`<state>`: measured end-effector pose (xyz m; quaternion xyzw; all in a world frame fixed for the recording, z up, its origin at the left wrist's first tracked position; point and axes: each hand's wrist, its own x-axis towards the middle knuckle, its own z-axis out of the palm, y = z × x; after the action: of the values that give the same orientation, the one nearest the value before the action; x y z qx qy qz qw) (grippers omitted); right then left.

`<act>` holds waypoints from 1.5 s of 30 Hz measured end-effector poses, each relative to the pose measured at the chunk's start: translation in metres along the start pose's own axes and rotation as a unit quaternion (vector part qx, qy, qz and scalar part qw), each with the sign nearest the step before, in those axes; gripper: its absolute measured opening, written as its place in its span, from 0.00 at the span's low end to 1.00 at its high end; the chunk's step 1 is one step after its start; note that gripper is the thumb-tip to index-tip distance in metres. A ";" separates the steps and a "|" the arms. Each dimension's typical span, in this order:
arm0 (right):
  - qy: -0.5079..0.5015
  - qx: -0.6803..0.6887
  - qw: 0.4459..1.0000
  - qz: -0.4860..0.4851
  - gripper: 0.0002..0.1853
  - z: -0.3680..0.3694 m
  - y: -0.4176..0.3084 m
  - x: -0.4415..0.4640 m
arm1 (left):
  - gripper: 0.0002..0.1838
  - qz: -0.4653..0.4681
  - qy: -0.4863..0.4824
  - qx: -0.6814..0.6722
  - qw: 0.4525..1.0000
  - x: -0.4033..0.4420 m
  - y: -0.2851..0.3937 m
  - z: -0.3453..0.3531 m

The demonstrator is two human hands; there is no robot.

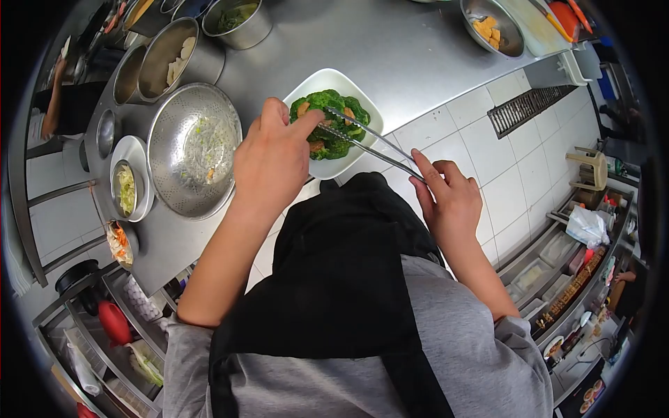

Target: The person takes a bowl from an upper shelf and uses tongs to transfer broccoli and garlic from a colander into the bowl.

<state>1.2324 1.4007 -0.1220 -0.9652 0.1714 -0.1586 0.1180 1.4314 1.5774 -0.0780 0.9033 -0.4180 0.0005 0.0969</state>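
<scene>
A white bowl (295, 89) at the table's edge holds green broccoli (326, 102) with some orange-brown pieces among it. My right hand (449, 198) grips the handle end of metal tongs (380, 155), whose tips reach down into the broccoli. Over the bowl's left side is my left hand (272, 157), its fingers bent together and the fingertips at the food beside the tongs. Whatever those fingertips pinch is hidden. Left of that hand stands a large perforated colander (166, 143) with a few food scraps inside.
Steel pots (209, 59) line the back left, near small dishes of shredded vegetables (126, 188). A metal bowl of orange chunks (512, 43) sits at the far right. Shelves (550, 279) and a stool (589, 169) are on the right; a floor drain (529, 108) lies beyond the table.
</scene>
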 end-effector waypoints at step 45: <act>-0.139 0.114 0.981 0.077 0.12 -0.069 -0.010 0.087 | 0.15 -0.254 0.030 -0.399 0.880 -0.207 -0.102 0.069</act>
<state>1.2889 1.3655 -0.0322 -0.9418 0.2082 -0.0323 0.2619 1.3678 1.7862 -0.1802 0.8627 -0.1354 -0.1638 0.4589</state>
